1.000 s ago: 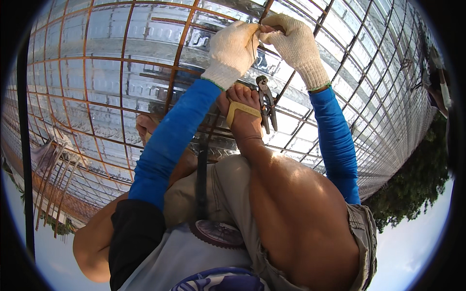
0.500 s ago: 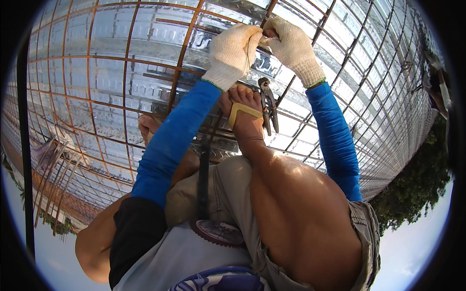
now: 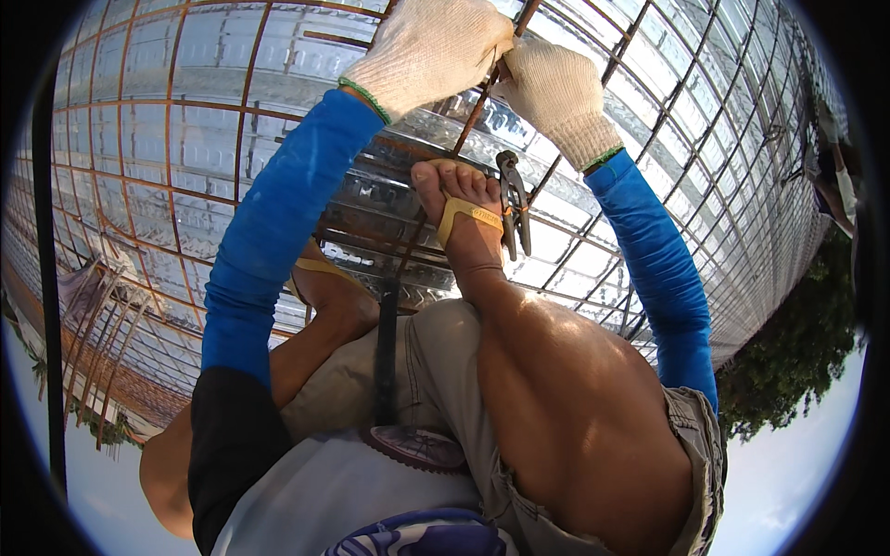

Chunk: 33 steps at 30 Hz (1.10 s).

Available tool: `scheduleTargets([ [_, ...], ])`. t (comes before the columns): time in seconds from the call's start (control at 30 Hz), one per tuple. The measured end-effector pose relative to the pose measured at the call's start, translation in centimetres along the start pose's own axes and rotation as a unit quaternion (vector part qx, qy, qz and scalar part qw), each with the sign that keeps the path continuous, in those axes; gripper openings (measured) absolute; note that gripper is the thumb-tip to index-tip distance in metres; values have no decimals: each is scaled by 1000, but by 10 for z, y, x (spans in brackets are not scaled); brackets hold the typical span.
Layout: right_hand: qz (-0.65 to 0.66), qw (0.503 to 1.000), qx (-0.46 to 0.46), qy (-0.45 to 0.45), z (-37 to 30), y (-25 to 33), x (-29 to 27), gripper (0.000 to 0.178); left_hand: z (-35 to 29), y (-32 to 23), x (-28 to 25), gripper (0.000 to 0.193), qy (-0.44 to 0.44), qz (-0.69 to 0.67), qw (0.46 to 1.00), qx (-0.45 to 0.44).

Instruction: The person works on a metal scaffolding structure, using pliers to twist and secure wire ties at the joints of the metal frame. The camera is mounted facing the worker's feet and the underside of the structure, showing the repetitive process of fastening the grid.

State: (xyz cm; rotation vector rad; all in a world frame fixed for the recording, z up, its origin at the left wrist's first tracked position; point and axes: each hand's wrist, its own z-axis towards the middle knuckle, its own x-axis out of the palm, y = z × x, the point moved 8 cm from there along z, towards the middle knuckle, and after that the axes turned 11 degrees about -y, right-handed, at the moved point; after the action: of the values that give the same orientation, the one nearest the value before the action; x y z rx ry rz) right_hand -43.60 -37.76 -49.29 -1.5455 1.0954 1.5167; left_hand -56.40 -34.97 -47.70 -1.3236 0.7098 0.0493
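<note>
Both of my hands wear off-white knit gloves with green cuffs and meet at the top, over a rusty reinforcing bar (image 3: pixel 471 120) of the grid. My left hand (image 3: pixel 434 51) is closed, its fingertips pinched together near the bar. Close against it, my right hand (image 3: pixel 556 91) is also closed, fingers curled inward. Whatever is between the fingers is too small or hidden to name. Below the hands, a pair of dark end-cutting pincers (image 3: pixel 513 199) with orange on its handles rests beside my right foot in a yellow-strapped sandal (image 3: pixel 471 211).
A mesh of rusty bars (image 3: pixel 243 107) runs over shiny ribbed metal decking (image 3: pixel 209 69) on all sides. Upright bars (image 3: pixel 109 347) stand at the left edge. Part of another person (image 3: pixel 842 185) shows at the far right, above a tree (image 3: pixel 783 385).
My left hand and forearm have shifted up and left, its wrist turning outward. The right hand has moved slightly down. My left foot has drawn back toward me; the pincers stay put.
</note>
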Motion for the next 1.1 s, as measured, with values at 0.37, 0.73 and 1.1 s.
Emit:
scheduleTargets([
  [0.37,136,954,268,9,-13,-8,13,40,19,-13,-21,35,27,76,996,-47],
  [0.73,373,787,488,-59,-75,-15,26,37,-63,7,37,30,-45,37,990,-131],
  [1.1,181,893,410,38,-253,36,27,46,-91,-8,74,27,-4,-9,993,-121],
])
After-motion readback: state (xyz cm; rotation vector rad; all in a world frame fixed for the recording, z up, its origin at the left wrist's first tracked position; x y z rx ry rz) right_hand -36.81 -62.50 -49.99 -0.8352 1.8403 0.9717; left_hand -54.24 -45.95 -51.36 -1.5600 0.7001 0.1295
